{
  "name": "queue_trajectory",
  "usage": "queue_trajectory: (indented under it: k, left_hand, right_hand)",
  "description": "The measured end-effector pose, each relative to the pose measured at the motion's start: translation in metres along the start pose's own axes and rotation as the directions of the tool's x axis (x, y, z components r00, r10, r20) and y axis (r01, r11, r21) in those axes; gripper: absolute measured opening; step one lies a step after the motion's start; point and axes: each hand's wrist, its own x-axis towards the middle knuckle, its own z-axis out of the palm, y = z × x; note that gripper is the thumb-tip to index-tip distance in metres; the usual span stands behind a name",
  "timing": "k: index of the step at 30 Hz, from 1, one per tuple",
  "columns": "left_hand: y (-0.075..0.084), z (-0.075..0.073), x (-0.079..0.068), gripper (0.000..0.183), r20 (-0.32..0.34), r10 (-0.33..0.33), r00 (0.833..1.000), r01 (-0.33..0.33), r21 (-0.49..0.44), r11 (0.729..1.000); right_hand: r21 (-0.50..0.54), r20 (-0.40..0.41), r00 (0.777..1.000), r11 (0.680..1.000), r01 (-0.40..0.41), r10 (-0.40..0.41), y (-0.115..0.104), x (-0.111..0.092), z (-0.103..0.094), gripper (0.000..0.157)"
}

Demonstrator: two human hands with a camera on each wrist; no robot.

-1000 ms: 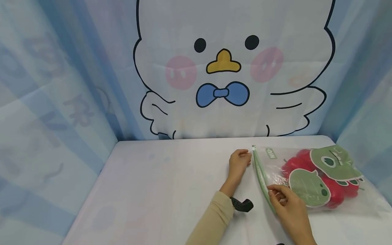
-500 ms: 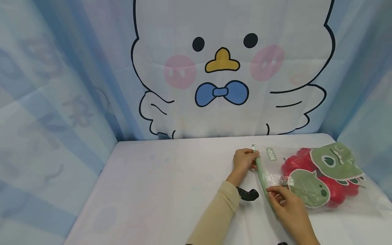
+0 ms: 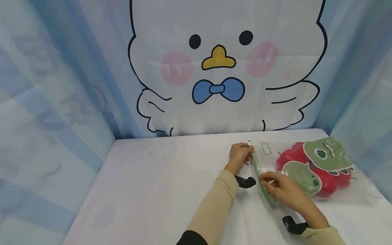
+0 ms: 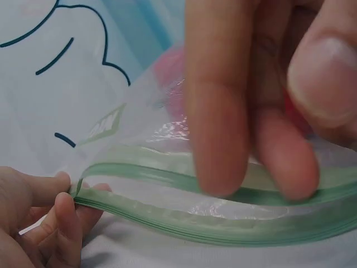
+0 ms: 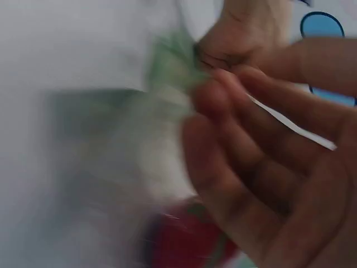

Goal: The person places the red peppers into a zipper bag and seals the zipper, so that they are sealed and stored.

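A clear zip-lock bag with green dinosaur prints lies at the right of the table, several red, lobed things inside it. Its green zip strip faces left, and in the left wrist view the two green bands stand apart with a gap between them. My left hand pinches the strip's far end. Over the strip's middle, my right hand has its fingers loosely bent and its thumb apart from them. The right wrist view is blurred around the strip.
Black wrist devices sit at both wrists, the right one near the table's front. Behind the white table hangs a curtain with a cartoon bird, and further curtains flank both sides.
My left hand, apart from the bag a second ago, has moved right and now pinches its far corner. My right hand remains near mid-strip, more of its forearm showing. The head view has shifted slightly.
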Motion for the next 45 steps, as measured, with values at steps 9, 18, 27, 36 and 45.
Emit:
queue_trajectory:
  k: [9,18,27,36,45]
  left_hand:
    - [0.005,-0.002,0.005,0.008,-0.03,-0.046,0.999,0.045,-0.012,0.999]
    - [0.002,-0.002,-0.003,0.008,0.001,-0.039,0.999,0.039,-0.038,0.999]
    - [0.005,-0.009,-0.004,0.01,0.033,-0.024,0.999,0.025,-0.051,0.998]
    - [-0.001,-0.016,0.003,0.009,0.101,-0.047,0.994,0.059,-0.121,0.991]
    - [-0.002,-0.018,0.006,0.009,0.115,-0.041,0.993,0.058,-0.142,0.988]
  right_hand:
    - [0.078,0.532,0.847,0.995,-0.068,0.016,-0.007,0.047,-0.052,0.04]
    - [0.016,0.505,0.863,1.0,-0.023,0.012,-0.014,0.102,-0.084,0.049]
    - [-0.147,0.405,0.913,0.989,0.019,0.043,-0.013,0.145,-0.089,0.043]
    - [-0.256,0.331,0.944,0.964,0.072,0.017,-0.014,0.163,-0.077,0.042]
    - [-0.3,0.394,0.919,0.948,0.108,0.02,-0.01,0.181,-0.07,0.041]
